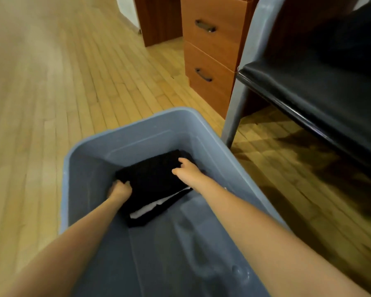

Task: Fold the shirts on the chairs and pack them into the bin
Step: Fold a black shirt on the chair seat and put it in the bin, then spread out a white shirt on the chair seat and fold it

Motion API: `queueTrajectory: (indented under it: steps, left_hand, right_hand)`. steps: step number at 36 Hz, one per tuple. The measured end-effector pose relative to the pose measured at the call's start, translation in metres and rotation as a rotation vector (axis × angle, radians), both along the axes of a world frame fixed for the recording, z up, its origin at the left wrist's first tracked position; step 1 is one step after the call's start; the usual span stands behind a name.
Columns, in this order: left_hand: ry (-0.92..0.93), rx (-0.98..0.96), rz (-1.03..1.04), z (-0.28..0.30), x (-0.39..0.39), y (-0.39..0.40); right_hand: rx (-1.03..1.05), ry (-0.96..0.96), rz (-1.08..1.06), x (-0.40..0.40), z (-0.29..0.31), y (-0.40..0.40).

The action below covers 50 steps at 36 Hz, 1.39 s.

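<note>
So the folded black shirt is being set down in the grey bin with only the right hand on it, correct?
Not quite. The head view shows both hands on it: the left hand has a grip on the near-left edge of the folded black shirt, while the right hand rests on its far-right side. The rest holds: the shirt lies inside the grey bin.

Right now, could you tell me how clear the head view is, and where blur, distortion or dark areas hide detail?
Head view: wide-angle bending curves the floorboards; the far floor at upper left is washed out and blurred; the black folded shirt in the blue-grey bin shows little fold detail; both hands, left hand and right hand, are slightly soft; the black chair seat is dim.
</note>
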State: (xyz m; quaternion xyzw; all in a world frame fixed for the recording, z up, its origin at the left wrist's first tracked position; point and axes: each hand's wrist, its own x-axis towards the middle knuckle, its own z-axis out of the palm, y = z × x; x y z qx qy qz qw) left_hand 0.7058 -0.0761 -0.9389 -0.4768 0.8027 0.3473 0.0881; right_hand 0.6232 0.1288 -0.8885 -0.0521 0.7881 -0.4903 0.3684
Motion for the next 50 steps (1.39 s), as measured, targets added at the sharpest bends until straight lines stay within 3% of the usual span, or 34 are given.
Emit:
queueTrajectory:
  steps: [8,13,20,28,33,39,45,47,50]
  left_hand:
    - [-0.062,-0.171,0.0,0.004,0.0,0.008]
    - [0.197,-0.225,-0.002,0.045,0.002,0.038]
    - [0.674,0.028,-0.184,0.151,-0.008,0.145]
    - [0.851,0.476,-0.481,0.27,-0.009,0.341]
    - [0.88,0.628,-0.738,0.325,0.014,0.478]
    - [0.77,0.674,-1.074,0.358,0.059,0.629]
    - [0.607,0.535,-1.346,0.352,0.092,0.717]
    - [0.543,0.475,-1.485,0.337,0.118,0.77]
    - [0.568,0.371,-1.578,0.321,0.124,0.775]
  right_hand:
    - [0.048,0.054,-0.027,0.006,-0.004,0.049]
    - [-0.103,0.055,-0.083,0.023,0.044,0.05]
    - [-0.311,0.207,-0.202,0.046,0.159,0.12]
    - [-0.239,0.512,-0.536,0.089,0.26,0.29]
    - [-0.172,0.604,-0.808,0.139,0.287,0.418]
    - [-0.06,0.616,-1.058,0.224,0.301,0.563]
    - [0.222,0.613,-1.151,0.284,0.285,0.667]
    - [0.261,0.625,-1.268,0.325,0.271,0.723]
    - [0.349,0.615,-1.342,0.337,0.256,0.754]
